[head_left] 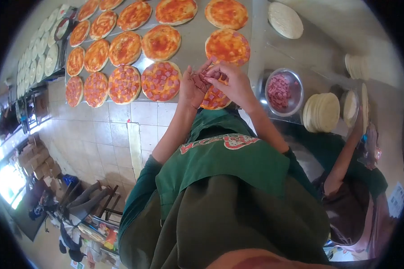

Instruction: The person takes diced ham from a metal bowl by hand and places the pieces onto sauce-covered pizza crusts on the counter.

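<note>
My left hand (pixel 191 92) is cupped, palm up, around a small pile of diced ham (pixel 199 82). The fingers of my right hand (pixel 230 80) are pinched together at that pile, over the cubes. Below both hands lies a pizza base with sauce and ham cubes (pixel 215 99), partly hidden by them. Just beyond my fingertips, a sauced pizza base (pixel 227 47) carries a few cubes along its edge. To the left, a pizza base (pixel 161 81) is covered with ham cubes.
Several sauced bases (pixel 161 42) stand in rows on the metal table (pixel 193 40). At right are a steel bowl (pixel 301 96) of diced ham, a stack of plain bases (pixel 323 112) and a lone base (pixel 285 20). A co-worker's arm (pixel 343 154) reaches in beside the stack.
</note>
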Available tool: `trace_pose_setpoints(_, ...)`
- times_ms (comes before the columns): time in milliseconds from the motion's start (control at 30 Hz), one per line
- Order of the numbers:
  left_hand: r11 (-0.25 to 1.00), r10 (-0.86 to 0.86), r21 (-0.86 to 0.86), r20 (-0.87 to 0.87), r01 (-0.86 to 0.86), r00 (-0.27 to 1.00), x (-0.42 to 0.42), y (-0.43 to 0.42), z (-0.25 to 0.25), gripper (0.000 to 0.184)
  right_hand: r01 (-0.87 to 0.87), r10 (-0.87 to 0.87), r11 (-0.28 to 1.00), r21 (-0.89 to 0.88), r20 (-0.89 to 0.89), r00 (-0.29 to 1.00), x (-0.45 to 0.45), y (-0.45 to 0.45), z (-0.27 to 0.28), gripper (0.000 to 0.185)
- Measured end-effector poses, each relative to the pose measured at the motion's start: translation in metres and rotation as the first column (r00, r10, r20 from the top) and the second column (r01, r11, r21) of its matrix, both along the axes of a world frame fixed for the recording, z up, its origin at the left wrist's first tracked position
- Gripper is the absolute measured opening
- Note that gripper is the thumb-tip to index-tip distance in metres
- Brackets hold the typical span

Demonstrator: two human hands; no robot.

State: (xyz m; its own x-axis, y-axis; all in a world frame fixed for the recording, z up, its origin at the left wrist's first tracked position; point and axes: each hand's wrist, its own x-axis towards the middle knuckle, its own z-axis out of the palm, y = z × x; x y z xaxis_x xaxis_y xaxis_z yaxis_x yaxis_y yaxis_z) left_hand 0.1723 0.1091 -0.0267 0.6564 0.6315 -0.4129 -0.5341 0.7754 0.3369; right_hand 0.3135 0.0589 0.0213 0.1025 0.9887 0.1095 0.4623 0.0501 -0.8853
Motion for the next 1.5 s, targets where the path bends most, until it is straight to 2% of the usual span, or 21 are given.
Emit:
trace_pose_setpoints(33,1.0,-0.008,-0.001,0.001,0.008,1.0,0.002,0.0,-0.002,0.062,0.032,-0.031,0.999,-0.044,0.031,0.999,0.0,-0.003,0.003,0.014)
trace_pose_setpoints(100,1.0,-0.021,-0.006,0.002,0.021,1.0,0.007,-0.002,-0.004,0.063,0.021,-0.023,1.0,0.019,0.156,0.988,0.003,-0.008,0.003,0.015)
trace_pose_setpoints(133,0.998,-0.062,0.012,0.223,0.061,0.973,0.007,-0.001,-0.014,0.063,0.011,-0.022,0.999,0.05,0.218,0.976,0.004,-0.01,0.003,0.015)
trace_pose_setpoints(200,0.99,-0.139,0.069,0.621,0.123,0.772,0.008,0.0,-0.024,0.063,0.027,-0.044,0.997,0.066,0.269,0.962,0.001,-0.016,0.007,0.016)
trace_pose_setpoints(233,0.995,-0.094,0.007,0.412,0.1,0.907,0.01,-0.004,-0.028,0.063,0.036,-0.058,0.996,0.079,0.299,0.953,-0.001,-0.017,0.009,0.017)
trace_pose_setpoints(267,0.997,-0.053,-0.044,0.175,0.062,0.983,0.017,-0.009,-0.005,0.063,0.051,-0.071,0.996,0.069,0.323,0.944,-0.002,-0.017,0.007,0.018)
trace_pose_setpoints(300,0.996,-0.019,-0.083,-0.073,0.013,0.997,0.022,-0.013,0.009,0.064,0.069,-0.084,0.996,0.057,0.348,0.934,-0.004,-0.02,0.003,0.019)
trace_pose_setpoints(533,1.0,-0.014,-0.023,-0.015,0.013,1.0,0.039,-0.026,0.005,0.059,0.078,-0.104,0.993,0.086,0.35,0.931,0.0,-0.029,0.002,0.014)
trace_pose_setpoints(567,1.0,-0.003,-0.019,-0.028,0.003,1.0,0.041,-0.027,0.005,0.057,0.086,-0.134,0.985,0.148,0.353,0.926,0.002,-0.028,0.001,0.013)
trace_pose_setpoints(633,0.998,0.068,0.005,-0.089,-0.068,0.994,0.028,-0.022,-0.008,0.055,0.076,-0.078,0.997,0.023,0.097,0.992,0.01,-0.02,0.015,0.013)
trace_pose_setpoints(667,0.998,0.063,-0.031,0.077,-0.061,0.995,0.017,-0.018,-0.02,0.055,0.042,-0.043,0.998,-0.042,-0.04,0.998,0.013,-0.015,0.017,0.013)
trace_pose_setpoints(700,0.997,0.052,-0.064,0.25,-0.037,0.967,0.01,-0.014,-0.028,0.055,0.129,-0.138,0.988,-0.089,-0.105,0.985,0.017,-0.006,0.01,0.018)
trace_pose_setpoints(733,0.996,0.035,-0.091,0.427,0.004,0.904,0.008,-0.012,-0.036,0.055,0.163,-0.17,0.983,-0.083,-0.085,0.982,0.022,0.006,0.0,0.019)
trace_pose_setpoints(767,0.997,0.079,-0.01,-0.013,-0.079,0.997,0.013,-0.014,0.004,0.048,0.208,-0.213,0.974,-0.089,-0.06,0.975,0.03,0.014,-0.013,0.02)
trace_pose_setpoints(933,0.973,0.211,-0.082,-0.08,-0.218,0.974,-0.015,-0.011,0.002,0.055,0.238,-0.222,0.965,-0.107,0.136,0.965,0.037,0.057,-0.063,0.022)
trace_pose_setpoints(1000,0.964,0.233,-0.108,-0.094,-0.243,0.968,-0.023,-0.01,0.0,0.057,0.209,-0.189,0.965,-0.155,0.138,0.972,0.034,0.07,-0.073,0.023)
trace_pose_setpoints(1100,0.957,0.26,-0.108,-0.096,-0.27,0.961,-0.03,-0.011,-0.002,0.057,0.277,-0.216,0.948,-0.16,0.317,0.924,0.027,0.077,-0.071,0.023)
trace_pose_setpoints(1200,0.954,0.269,-0.115,-0.084,-0.278,0.959,-0.032,-0.012,-0.002,0.057,0.281,-0.208,0.938,-0.205,0.316,0.926,0.024,0.082,-0.081,0.02)
trace_pose_setpoints(1300,0.953,0.272,-0.127,-0.05,-0.276,0.961,-0.031,-0.009,-0.002,0.057,0.357,-0.287,0.934,-0.009,0.577,0.765,0.016,0.08,-0.081,0.024)
trace_pose_setpoints(1400,0.953,0.276,-0.136,0.033,-0.27,0.961,-0.028,0.0,-0.017,0.06,0.361,-0.319,0.933,0.013,0.499,0.806,0.016,0.08,-0.075,0.023)
trace_pose_setpoints(1500,0.957,0.264,-0.131,0.035,-0.258,0.964,-0.019,0.005,-0.013,0.061,0.344,-0.338,0.938,-0.049,0.101,0.936,0.016,0.068,-0.046,0.017)
